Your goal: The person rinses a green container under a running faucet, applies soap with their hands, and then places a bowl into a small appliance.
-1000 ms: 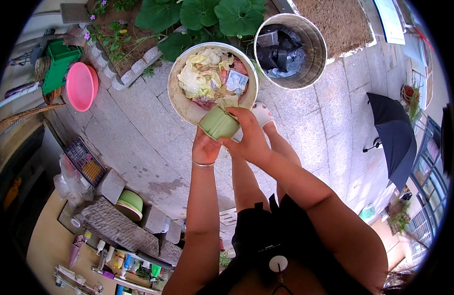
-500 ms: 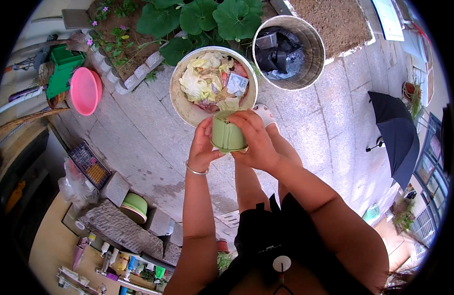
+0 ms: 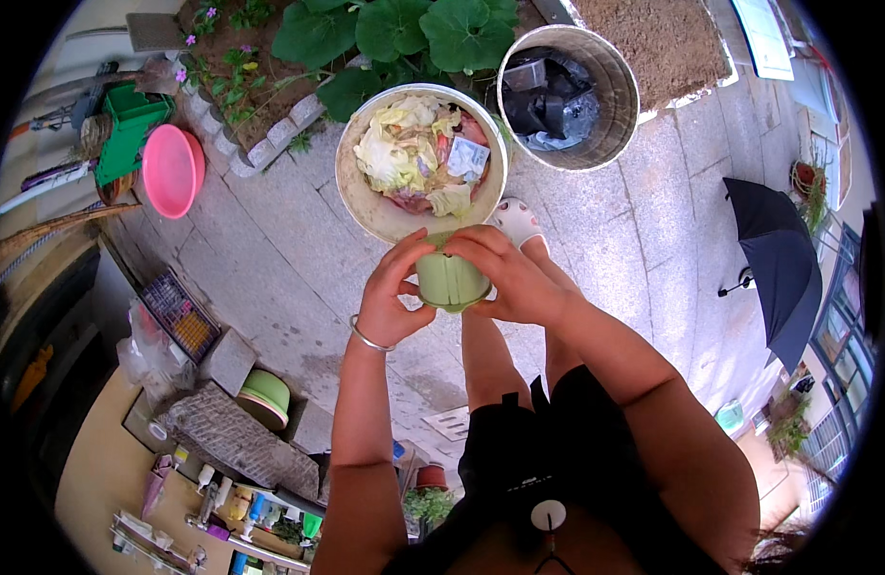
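Between my two hands is a small light green plastic pot [image 3: 452, 280], its ribbed side turned up toward me. My left hand [image 3: 394, 292] grips it from the left, fingers over the far edge and thumb near the bottom. From the right, my right hand [image 3: 505, 273] closes round it the same way. What the pot contains is hidden. Just beyond the pot stands a round whitish bucket [image 3: 359, 206] holding pale cabbage leaves [image 3: 390, 153], reddish scraps and a crumpled printed wrapper [image 3: 467, 159].
A second bucket [image 3: 615, 125] with black plastic bags stands at the far right, beside a soil bed [image 3: 653, 43]. Big-leaved plants [image 3: 390, 29] grow at the far edge. A pink basin [image 3: 172, 172] lies left; an open black umbrella [image 3: 773, 259] rests right.
The pot has come slightly nearer to me and to the right. My left hand has shifted its hold, fingers now over the pot's far edge.
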Available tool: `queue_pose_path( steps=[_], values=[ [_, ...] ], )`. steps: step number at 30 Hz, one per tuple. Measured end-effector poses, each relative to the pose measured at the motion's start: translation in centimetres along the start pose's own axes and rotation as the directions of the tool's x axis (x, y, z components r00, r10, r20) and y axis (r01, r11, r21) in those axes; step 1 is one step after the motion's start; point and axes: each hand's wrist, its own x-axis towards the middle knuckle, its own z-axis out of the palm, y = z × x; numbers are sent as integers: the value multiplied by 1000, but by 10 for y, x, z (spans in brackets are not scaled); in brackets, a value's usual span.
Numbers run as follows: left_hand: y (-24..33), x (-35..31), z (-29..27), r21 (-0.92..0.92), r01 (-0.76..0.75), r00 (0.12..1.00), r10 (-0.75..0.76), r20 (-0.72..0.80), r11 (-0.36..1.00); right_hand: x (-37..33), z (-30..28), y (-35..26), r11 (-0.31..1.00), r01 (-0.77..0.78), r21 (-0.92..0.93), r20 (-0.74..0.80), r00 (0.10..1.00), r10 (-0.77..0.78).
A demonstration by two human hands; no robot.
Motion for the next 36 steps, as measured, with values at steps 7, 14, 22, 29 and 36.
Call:
queue_pose_path(
  steps=[7,14,22,29,36],
  values=[
    [-11,-4,11,-108,72,994,-80,-70,992,3,1,10,997,-44,61,77,996,39],
    [-3,-5,11,153,-120,984,138,-115,981,5,-6,-3,990,-131,45,6,991,131],
    [-11,-5,23,-94,-113,986,100,-135,989,2,12,12,976,-204,82,-76,975,210],
    [-28,-7,28,-217,-96,976,49,-213,971,1,18,14,952,-265,155,-90,955,281],
    [-42,-3,27,-485,-52,947,-111,-300,873,4,35,20,848,-423,320,12,897,442]
  ],
)
